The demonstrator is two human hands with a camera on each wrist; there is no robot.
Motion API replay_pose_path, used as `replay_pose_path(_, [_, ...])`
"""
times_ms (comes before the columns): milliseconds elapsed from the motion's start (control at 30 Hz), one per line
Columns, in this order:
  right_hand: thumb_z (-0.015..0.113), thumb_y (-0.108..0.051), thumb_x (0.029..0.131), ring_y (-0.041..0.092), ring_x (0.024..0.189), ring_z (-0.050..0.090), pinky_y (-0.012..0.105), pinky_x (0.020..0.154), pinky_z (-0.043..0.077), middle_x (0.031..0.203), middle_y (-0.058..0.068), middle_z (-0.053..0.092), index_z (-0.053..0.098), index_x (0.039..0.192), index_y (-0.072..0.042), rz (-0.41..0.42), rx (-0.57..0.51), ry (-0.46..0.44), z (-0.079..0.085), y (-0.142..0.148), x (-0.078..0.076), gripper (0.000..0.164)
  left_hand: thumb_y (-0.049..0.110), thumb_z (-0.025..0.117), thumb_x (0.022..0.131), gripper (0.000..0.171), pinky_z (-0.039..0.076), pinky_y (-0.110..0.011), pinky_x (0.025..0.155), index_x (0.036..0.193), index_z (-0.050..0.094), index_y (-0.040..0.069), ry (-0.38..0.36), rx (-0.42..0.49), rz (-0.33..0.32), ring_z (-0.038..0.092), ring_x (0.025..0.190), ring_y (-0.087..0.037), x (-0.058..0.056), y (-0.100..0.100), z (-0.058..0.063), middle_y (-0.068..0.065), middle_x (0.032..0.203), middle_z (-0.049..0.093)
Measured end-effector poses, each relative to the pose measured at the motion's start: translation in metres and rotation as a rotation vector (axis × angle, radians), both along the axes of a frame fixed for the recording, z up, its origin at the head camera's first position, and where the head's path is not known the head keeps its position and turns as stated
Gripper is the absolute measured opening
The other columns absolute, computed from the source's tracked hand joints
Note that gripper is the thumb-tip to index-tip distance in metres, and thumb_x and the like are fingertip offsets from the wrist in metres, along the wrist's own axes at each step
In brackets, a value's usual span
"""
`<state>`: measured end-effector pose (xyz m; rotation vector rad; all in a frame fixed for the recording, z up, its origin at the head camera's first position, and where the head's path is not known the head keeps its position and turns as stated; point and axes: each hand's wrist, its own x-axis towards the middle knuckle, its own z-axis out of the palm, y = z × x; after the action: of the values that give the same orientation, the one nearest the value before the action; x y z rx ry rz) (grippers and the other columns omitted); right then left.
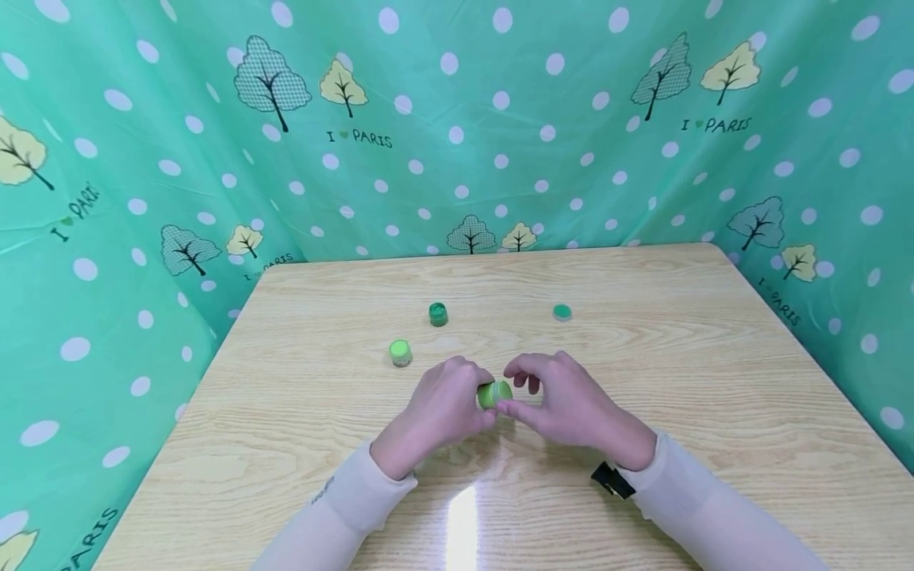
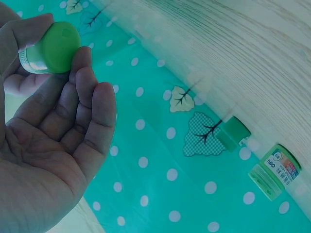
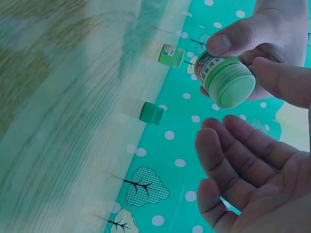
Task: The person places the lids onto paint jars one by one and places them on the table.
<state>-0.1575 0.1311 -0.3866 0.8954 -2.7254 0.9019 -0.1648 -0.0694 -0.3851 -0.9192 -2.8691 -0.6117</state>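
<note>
A light green paint jar (image 1: 495,394) is held on its side by the left hand (image 1: 447,400), thumb and forefinger around its labelled body. Its ribbed, see-through lid (image 3: 235,87) faces the right hand (image 1: 567,400). The right thumb is at the lid's edge in the head view. In the right wrist view the other right fingers are spread and loosely bent below the lid, with nothing in them. Past the left hand stand another light green paint jar (image 1: 401,354), with a lid on, and a dark green paint jar (image 1: 439,315), with no lid showing.
A flat round lid (image 1: 562,312) with a green top lies on the wooden table (image 1: 321,301), beyond the right hand. Green polka-dot cloth (image 1: 457,190) hangs behind the table and along both sides. A black strap (image 1: 612,480) is at the right wrist.
</note>
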Motion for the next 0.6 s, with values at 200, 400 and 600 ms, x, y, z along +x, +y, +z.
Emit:
replay_pose_path(200, [0.083, -0.028, 0.072, 0.008, 0.076, 0.057, 0.028, 0.069, 0.039, 0.098, -0.009, 0.065, 0.066, 0.108, -0.015, 0.036, -0.024, 0.036, -0.0015, 0.0001, 0.0, 0.042, 0.018, 0.076, 0.067, 0.026, 0.038, -0.02, 0.049, 0.059, 0.052, 0.023, 0.02, 0.009, -0.011, 0.043, 0.06, -0.009, 0.0012, -0.0002, -0.0002, 0.009, 0.059, 0.046])
replay_pose_path(400, [0.084, -0.019, 0.07, 0.009, 0.078, 0.056, 0.028, 0.069, 0.038, 0.1, -0.011, 0.066, 0.066, 0.109, -0.018, 0.055, -0.019, 0.037, -0.0018, -0.0001, 0.0008, 0.043, 0.017, 0.076, 0.067, 0.027, 0.038, -0.02, 0.049, 0.058, 0.05, 0.022, 0.02, 0.02, -0.02, 0.042, 0.058, -0.009, 0.0005, 0.0003, -0.0006, 0.009, 0.057, 0.045])
replay_pose_path(600, [0.083, -0.016, 0.071, 0.009, 0.077, 0.058, 0.029, 0.071, 0.037, 0.096, -0.016, 0.066, 0.067, 0.104, -0.019, 0.076, -0.023, 0.021, -0.0014, -0.001, -0.0008, 0.037, 0.017, 0.075, 0.067, 0.027, 0.038, -0.019, 0.049, 0.058, 0.051, 0.023, 0.014, 0.02, -0.016, 0.042, 0.059, -0.008, 0.0, 0.0, -0.0006, 0.01, 0.057, 0.045])
